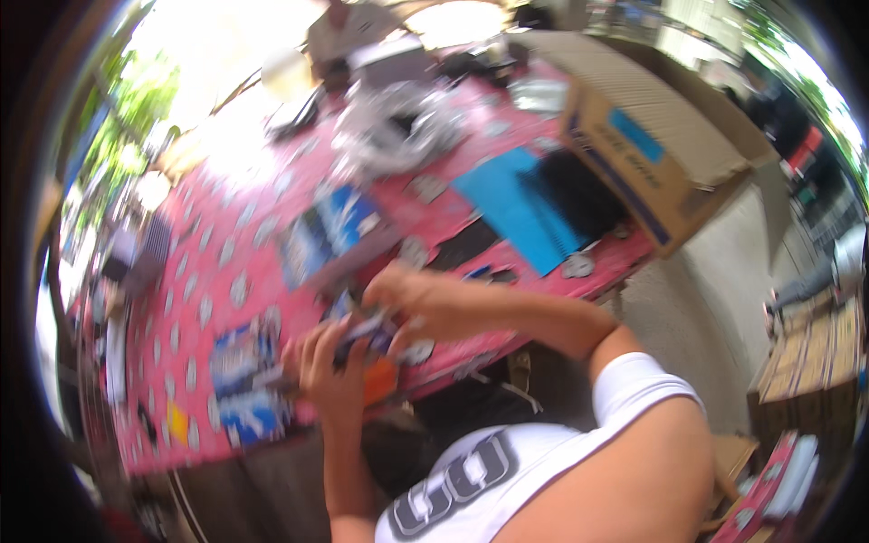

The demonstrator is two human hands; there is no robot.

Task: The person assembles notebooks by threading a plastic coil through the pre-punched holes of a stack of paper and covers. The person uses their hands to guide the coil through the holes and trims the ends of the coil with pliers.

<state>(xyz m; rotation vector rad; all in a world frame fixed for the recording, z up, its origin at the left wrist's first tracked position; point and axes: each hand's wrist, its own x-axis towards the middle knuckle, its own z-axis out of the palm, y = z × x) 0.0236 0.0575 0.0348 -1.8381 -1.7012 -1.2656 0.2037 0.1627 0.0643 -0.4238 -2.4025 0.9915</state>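
My left hand [330, 366] and my right hand [416, 303] are close together over the near edge of the table. Between them is a small dark and bluish-purple object [367, 339], too smeared by motion to name. The fingers of my left hand are bent around its near side. My right hand reaches in from the right, its fingers curled at the object's top. Below the hands an orange piece [381, 381] shows, partly covered. Blue-and-white printed packs [246, 357] lie left of my left hand. A larger blue-and-white printed box [335, 233] lies beyond my hands.
A pink patterned cloth [195, 308] covers the table. A blue sheet [507, 204] and a black mesh-like piece [579, 199] lie near a large open cardboard box [652, 136]. Crumpled clear plastic [394, 131] is farther back. A person [348, 32] is across the table.
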